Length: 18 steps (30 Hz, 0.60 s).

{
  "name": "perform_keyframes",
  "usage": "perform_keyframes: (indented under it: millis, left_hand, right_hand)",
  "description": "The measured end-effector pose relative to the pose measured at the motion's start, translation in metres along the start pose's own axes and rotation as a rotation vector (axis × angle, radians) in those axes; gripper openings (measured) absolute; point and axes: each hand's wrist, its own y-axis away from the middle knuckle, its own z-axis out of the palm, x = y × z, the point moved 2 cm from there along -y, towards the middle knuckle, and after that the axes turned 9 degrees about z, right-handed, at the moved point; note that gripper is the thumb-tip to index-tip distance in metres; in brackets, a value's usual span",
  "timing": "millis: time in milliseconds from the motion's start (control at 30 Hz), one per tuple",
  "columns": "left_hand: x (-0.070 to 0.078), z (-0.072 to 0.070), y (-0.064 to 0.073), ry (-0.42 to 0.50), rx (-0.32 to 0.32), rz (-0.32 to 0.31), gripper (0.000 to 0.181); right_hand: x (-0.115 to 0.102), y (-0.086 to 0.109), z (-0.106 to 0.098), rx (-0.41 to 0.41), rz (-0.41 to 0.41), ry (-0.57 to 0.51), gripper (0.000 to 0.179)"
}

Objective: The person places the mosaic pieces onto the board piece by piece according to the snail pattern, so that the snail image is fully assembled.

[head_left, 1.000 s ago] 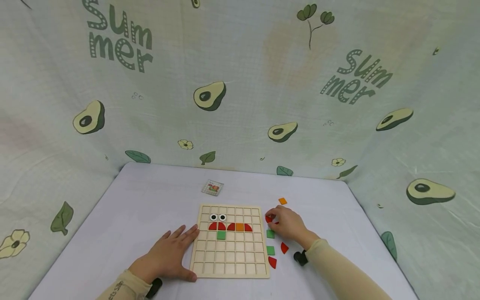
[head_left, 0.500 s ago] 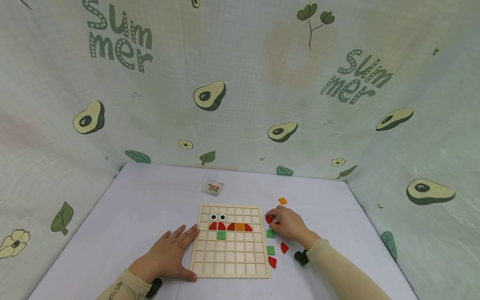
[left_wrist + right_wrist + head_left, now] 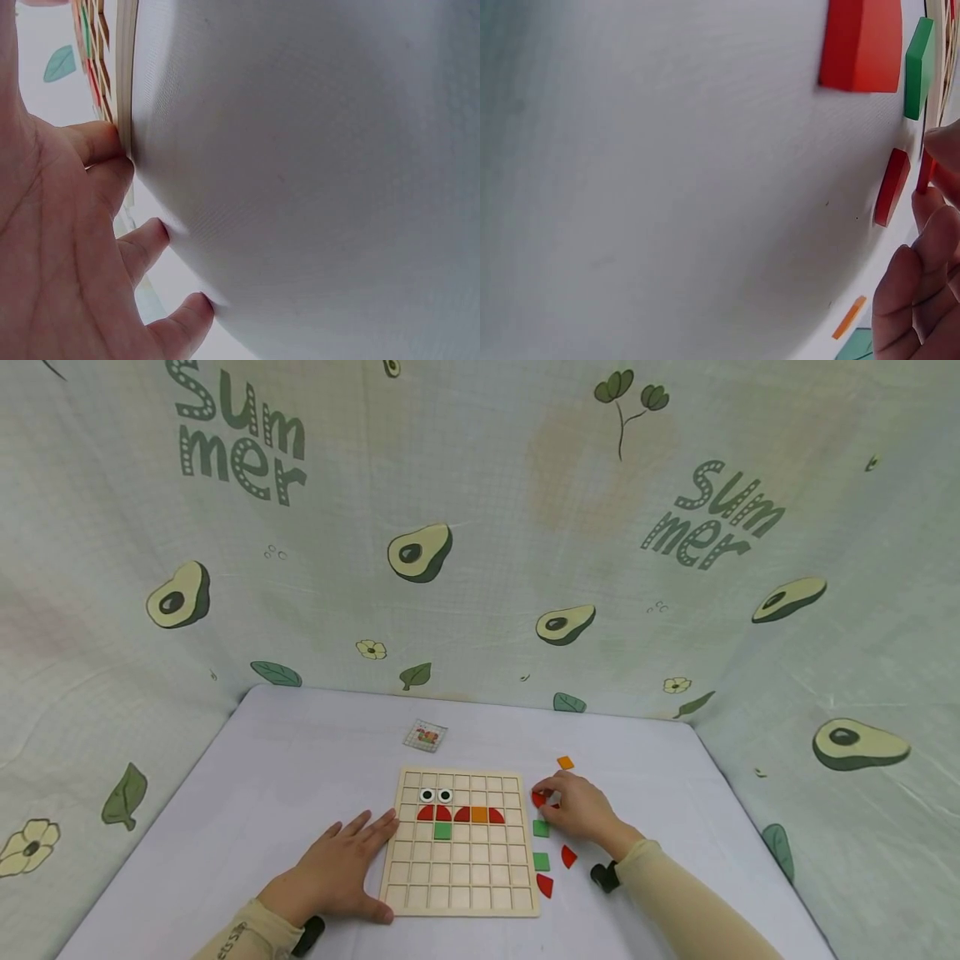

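A square wooden grid board lies on the white table. Its cells hold two eye discs, a row of red quarter-circle tiles with an orange square tile, and a green square tile. My left hand rests with spread fingers along the board's left edge, thumb by the near corner; the left wrist view shows fingertips touching the edge and the cloth. Right of the board, my right hand pinches a red quarter-circle tile between thumb and fingers. Another red tile lies close to those fingers.
Loose tiles lie right of the board: two green squares, two red quarter-circles nearer me and an orange square farther back. A small picture card sits behind the board. Printed cloth walls the table in.
Very little differs. My right hand and the red tile in it have shifted slightly to the right. My left hand and the board keep their places.
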Motion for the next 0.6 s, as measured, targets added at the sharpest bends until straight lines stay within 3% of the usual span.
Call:
perform_keyframes:
  millis: [600]
  left_hand:
    - [-0.0006, -0.0002, 0.0, 0.0, 0.0, -0.006, 0.122]
  right_hand:
    - [-0.007, 0.0028, -0.0027, -0.008, -0.063, -0.01, 0.024]
